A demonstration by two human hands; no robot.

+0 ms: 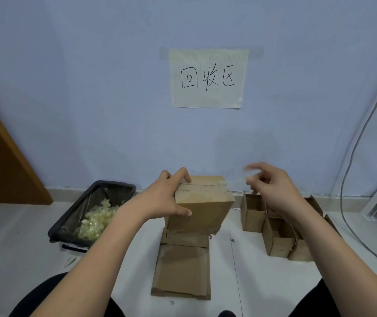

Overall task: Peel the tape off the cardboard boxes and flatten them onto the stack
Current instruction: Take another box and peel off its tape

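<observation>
Brown cardboard box [202,202]: closed, upright, at frame centre. Clear tape strip [235,181]: partly peeled from the top seam, extending toward 3 o'clock. Flattened stack [183,268]: on the floor at 6 o'clock of the box. Unflattened boxes [276,227]: at 3 o'clock.

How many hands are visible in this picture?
2: the left hand holds the upright box; the right hand pulls tape beside it.

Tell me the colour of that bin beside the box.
Black rectangular plastic bin, clear liner; seen from the head view.
</observation>
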